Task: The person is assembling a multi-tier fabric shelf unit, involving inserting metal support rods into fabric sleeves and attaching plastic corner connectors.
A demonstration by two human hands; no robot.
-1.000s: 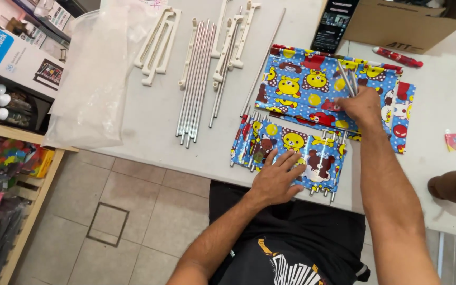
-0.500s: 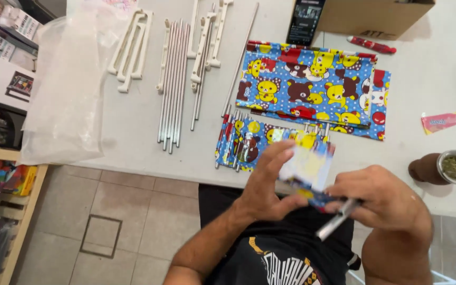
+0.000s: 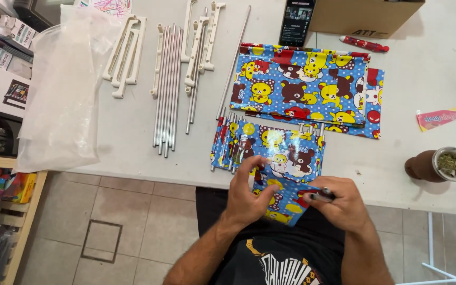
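Plastic bag [image 3: 62, 100]: far left on the counter [image 3: 133, 137], untouched
Metal rods [image 3: 167, 89]: laid side by side, spare
My left hand [image 3: 249, 195]: grip closed on the printed sheet's [image 3: 283, 203] left edge, at the counter's near side
My right hand [image 3: 339, 203]: grip closed around a short metal rod [image 3: 320, 196] against the sheet
Doing it well: I'd keep the sheet taut and the rod square to its edge

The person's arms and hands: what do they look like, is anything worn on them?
Both forearms are bare, with no sleeves reaching them. The left hand and right hand have no gloves, and no watch or wristband shows. The person wears a black T-shirt with a white printed design.
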